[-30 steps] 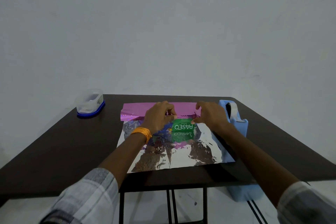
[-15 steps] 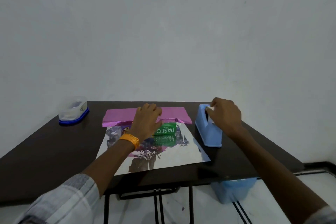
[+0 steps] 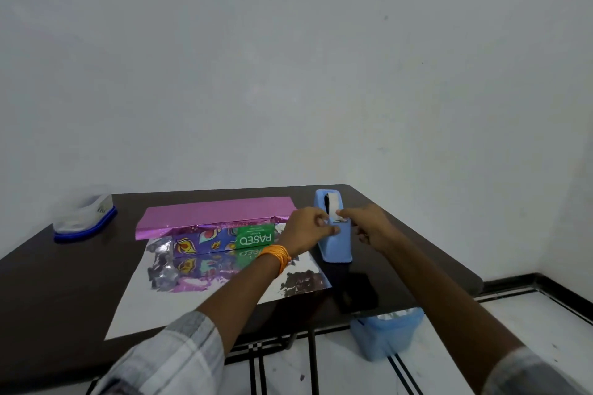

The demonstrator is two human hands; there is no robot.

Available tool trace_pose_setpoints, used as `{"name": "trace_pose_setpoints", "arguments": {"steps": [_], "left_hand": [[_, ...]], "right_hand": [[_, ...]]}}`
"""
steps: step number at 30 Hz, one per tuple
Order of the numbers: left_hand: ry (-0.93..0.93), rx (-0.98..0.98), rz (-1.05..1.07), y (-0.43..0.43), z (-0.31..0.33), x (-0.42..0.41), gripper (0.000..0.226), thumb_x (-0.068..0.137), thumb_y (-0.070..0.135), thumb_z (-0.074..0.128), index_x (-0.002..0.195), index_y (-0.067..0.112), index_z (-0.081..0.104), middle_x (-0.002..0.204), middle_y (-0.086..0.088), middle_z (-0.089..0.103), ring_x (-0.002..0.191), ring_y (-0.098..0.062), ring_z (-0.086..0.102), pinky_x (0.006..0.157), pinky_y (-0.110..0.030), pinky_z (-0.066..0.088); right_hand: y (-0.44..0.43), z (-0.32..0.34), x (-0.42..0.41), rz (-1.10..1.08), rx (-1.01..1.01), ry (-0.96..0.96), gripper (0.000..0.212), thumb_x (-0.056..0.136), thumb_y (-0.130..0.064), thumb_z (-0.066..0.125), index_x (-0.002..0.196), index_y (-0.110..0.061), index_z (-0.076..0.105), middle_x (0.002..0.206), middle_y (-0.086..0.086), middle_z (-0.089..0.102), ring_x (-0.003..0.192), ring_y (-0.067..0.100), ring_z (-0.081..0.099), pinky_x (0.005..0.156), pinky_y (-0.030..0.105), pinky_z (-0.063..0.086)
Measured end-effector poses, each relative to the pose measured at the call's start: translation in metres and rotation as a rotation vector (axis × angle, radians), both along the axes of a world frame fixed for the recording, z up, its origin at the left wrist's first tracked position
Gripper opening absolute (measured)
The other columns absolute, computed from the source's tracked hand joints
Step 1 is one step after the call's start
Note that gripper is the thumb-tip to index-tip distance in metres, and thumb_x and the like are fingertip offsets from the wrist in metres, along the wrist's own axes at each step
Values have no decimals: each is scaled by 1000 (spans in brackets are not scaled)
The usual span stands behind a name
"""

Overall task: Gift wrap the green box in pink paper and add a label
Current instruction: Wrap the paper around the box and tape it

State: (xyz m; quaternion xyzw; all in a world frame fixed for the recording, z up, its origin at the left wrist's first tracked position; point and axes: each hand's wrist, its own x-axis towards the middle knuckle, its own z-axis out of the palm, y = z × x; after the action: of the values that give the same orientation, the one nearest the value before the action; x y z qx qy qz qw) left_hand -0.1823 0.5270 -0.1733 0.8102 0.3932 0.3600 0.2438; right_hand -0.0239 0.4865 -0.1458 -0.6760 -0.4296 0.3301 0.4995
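fingers (image 3: 324, 224) of the left hand (image 3: 305, 229) curl in a pinch at the cutter of the dispenser (image 3: 335, 248), seemingly on the tape (image 3: 340, 220) end, while the right hand (image 3: 369, 228) grips the dispenser top, right of centre. the box (image 3: 224, 239) lies just left of them on the paper (image 3: 215, 212), pink flap loose over it. best to brace the dispenser, draw a short strip straight, then snap it down across the teeth

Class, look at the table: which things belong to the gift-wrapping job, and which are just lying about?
In the job: green box, pink paper, blue tape dispenser.
Lying about: clear tub with blue base, far left of the table; blue bin on the floor.
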Motion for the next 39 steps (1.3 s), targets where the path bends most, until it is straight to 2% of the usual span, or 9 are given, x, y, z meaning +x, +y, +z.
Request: {"name": "trace_pose_setpoints", "arguments": {"steps": [4,8,11,15,18,23,29,32,39], "left_hand": [[-28,-8,4,0,-7,4,27,82,30,77,79,5,67,85,-14,68,76,-20,61,62,-19,43],[-42,-20,3,2,-7,3,32,81,32,78,86,1,71,89,-15,71,84,-27,66,75,-36,52],[-38,-19,7,3,-10,5,34,81,34,77,89,2,72,92,-15,71,85,-27,66,77,-39,52],[-58,-9,13,5,-14,5,32,80,36,78,80,6,69,84,-13,68,79,-26,64,70,-35,49],[-87,-29,6,4,-15,5,34,79,37,79,89,6,70,90,-10,69,82,-23,64,74,-34,49],[-94,-17,-4,5,-16,5,35,79,36,79,91,4,70,91,-11,69,83,-24,64,75,-35,50],[-132,12,13,2,-21,7,35,79,33,79,77,0,67,78,-17,65,72,-29,61,68,-39,48],[-134,16,9,5,-23,8,39,79,34,79,66,1,62,63,-14,58,58,-23,51,58,-37,42],[-140,18,25,7,-25,10,41,78,40,79,65,5,62,63,-11,61,61,-24,57,59,-36,47]], "right_hand": [[1,-7,0,-1,-22,130,20,88,-13,72,97,5,69,64,9,55,38,10,37,36,20,29],[1,-4,-1,36,-61,241,10,88,-10,71,90,-1,67,61,5,52,41,10,36,36,18,29],[9,-1,-2,-3,-55,196,6,84,-4,71,84,0,66,62,6,49,46,10,31,34,19,27],[22,8,-6,-80,-2,0,14,83,-10,74,74,-3,66,77,12,65,51,12,45,44,23,35],[28,13,-7,-99,17,-52,20,82,-11,76,66,-4,66,80,15,68,50,14,45,45,26,35],[15,14,-8,-104,64,5,16,80,-11,78,80,4,74,89,21,74,50,13,42,44,25,33],[-15,0,-13,-106,86,104,18,80,-12,80,73,2,72,45,-1,57,40,11,36,39,22,30],[-18,-14,-13,-114,75,128,23,81,-14,80,79,8,73,43,1,52,38,12,32,37,21,28],[-24,-21,-15,-95,102,129,22,85,-12,76,76,7,72,44,1,57,41,12,32,38,21,28]]}}
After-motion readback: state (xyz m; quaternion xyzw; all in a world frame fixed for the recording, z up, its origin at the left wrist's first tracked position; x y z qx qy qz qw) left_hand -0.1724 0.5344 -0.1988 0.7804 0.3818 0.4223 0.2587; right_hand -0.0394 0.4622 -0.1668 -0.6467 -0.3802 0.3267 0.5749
